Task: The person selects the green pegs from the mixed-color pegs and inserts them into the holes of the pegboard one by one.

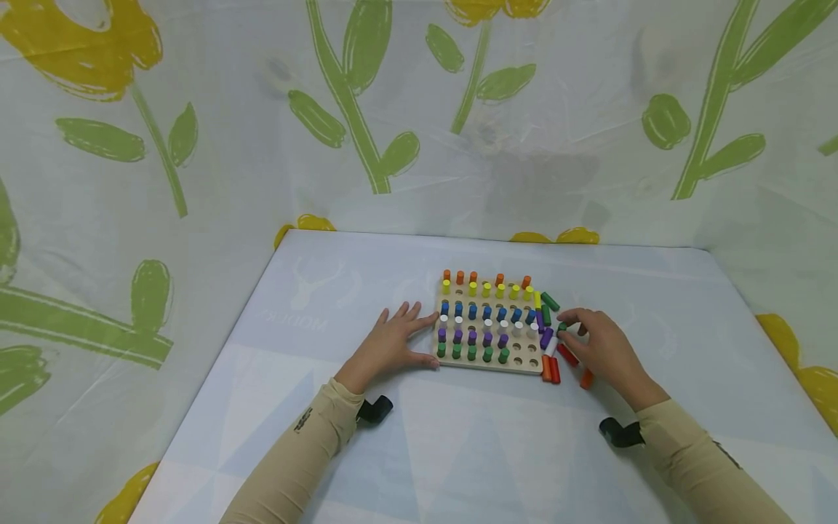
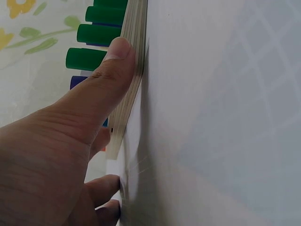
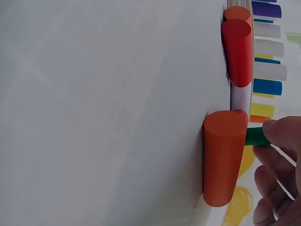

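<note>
A wooden pegboard (image 1: 526, 356) with rows of orange, yellow, blue, white, purple and green pegs lies on the table. My left hand (image 1: 389, 343) rests at its left side with fingers spread. In the left wrist view, the thumb (image 2: 120, 49) presses on the board's edge beside the green pegs (image 2: 87, 58). Right of the board, my right hand (image 1: 607, 353) pinches a green peg (image 3: 257, 136) between thumb and fingertips, close over the loose pegs. Some holes at the board's front right corner have no pegs.
Loose pegs lie along the board's right side, among them a red peg (image 1: 567, 354), an orange peg (image 1: 586, 379) and a green peg (image 1: 550, 301). A pale patterned cloth covers the table (image 1: 458, 451). A flower-printed curtain (image 1: 563, 167) stands behind and at the sides.
</note>
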Demonstrator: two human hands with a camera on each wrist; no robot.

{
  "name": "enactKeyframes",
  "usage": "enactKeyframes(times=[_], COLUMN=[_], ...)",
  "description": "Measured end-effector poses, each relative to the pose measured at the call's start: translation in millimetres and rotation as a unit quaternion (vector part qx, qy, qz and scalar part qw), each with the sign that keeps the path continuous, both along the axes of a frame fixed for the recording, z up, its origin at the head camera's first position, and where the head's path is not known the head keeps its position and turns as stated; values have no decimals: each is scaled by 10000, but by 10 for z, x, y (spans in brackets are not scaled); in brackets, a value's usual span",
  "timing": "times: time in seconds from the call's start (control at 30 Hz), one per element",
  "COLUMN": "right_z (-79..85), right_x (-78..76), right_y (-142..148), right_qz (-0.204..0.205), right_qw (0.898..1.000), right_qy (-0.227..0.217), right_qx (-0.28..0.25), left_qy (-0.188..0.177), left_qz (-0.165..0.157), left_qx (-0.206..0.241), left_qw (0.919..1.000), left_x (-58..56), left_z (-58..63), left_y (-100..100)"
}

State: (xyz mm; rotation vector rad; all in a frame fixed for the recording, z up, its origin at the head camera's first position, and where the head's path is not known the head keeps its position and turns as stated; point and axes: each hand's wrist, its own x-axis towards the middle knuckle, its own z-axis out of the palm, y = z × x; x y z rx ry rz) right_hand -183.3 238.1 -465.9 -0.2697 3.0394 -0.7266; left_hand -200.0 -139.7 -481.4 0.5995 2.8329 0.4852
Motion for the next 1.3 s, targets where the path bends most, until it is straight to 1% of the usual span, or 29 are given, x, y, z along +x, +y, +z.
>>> enactKeyframes(times=[0.6, 1.13, 1.3], right_z=[-8, 30, 50], right_x=[17, 76, 105], right_y=[-17, -81, -109], right_qz=[-95, 22, 50], right_qw=[9999, 9986, 9983], right_qy=[89, 523, 571], right_qx=[9, 24, -58], left_qy=[-16, -12, 61], left_qz=[32, 45, 2], left_qx=[14, 24, -16], left_qw=[10000, 10000, 10000], left_x=[2, -5, -5], left_z=[-5, -2, -11], left_y=[3, 5, 5])
